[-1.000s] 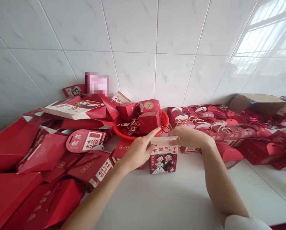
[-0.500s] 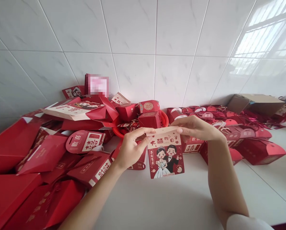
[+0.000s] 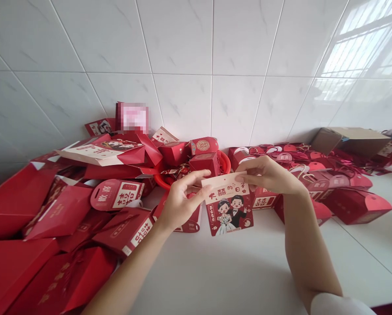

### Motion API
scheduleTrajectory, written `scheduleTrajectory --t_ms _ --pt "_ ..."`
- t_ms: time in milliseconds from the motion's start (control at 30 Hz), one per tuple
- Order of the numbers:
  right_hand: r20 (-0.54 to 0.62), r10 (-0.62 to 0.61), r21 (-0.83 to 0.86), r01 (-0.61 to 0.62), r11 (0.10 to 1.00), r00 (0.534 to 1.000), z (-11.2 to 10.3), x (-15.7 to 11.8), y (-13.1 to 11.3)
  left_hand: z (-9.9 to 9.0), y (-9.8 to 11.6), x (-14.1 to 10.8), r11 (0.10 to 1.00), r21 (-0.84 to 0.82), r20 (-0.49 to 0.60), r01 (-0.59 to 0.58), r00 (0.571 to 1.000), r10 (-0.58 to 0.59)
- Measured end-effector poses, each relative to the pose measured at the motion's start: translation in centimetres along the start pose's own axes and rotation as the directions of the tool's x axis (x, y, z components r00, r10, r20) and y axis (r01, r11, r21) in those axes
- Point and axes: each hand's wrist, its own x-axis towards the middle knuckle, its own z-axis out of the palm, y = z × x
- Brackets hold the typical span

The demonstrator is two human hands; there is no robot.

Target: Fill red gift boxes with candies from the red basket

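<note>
A flat red and cream packet (image 3: 230,210) with a cartoon bride and groom hangs upright over the white table (image 3: 215,275). Its cream top edge is pinched at the right by my right hand (image 3: 264,175), thumb in front. My left hand (image 3: 185,197) is at the packet's upper left edge, thumb touching or very near it, with the index finger raised and apart from the thumb. Behind the hands stands a red basket (image 3: 227,162) holding red boxes (image 3: 204,146) and small wrapped pieces.
Many red bags and boxes (image 3: 117,194) are heaped on the left. Rows of closed red boxes (image 3: 356,205) with handles lie on the right, a cardboard box (image 3: 356,135) behind them. A white tiled wall (image 3: 182,39) rises at the back.
My left fingers have parted from their pinch on the packet's top left corner. The packet has tilted, and its lower edge has swung slightly up and to the right.
</note>
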Motion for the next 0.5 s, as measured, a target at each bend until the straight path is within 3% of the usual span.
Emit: scheduleTrajectory --t_ms 233,300,367,433,467,500 --pt "-0.027 -0.159 -0.074 0.156 0.985 0.987 0.1 -0.2 -0.5 0.6 0.0 -0.3 0.999 0.022 -0.158 -0.046 0.986 0.048" --pt "-0.062 -0.174 -0.105 0.167 0.980 0.983 -0.1 -0.5 -0.9 0.6 0.1 -0.4 0.999 -0.009 -0.133 -0.054 0.990 0.052" --pt "-0.168 -0.180 -0.127 0.160 0.979 0.969 -0.4 -1.4 -1.4 0.8 0.2 -0.5 0.996 -0.073 -0.080 -0.053 0.996 0.047" --pt "-0.386 -0.205 -0.147 0.160 0.976 0.899 -1.0 -2.7 -1.9 1.0 0.1 -0.5 0.993 -0.112 -0.047 -0.047 0.998 0.042" --pt "-0.529 -0.225 -0.164 0.161 0.973 0.818 -1.4 -3.4 -2.1 1.2 0.0 -0.5 0.993 -0.108 -0.032 -0.041 0.999 0.038" --pt "-0.669 -0.250 -0.189 0.165 0.968 0.699 -1.9 -4.3 -2.2 1.4 -0.1 -0.5 0.996 -0.086 -0.007 -0.033 0.999 0.032"
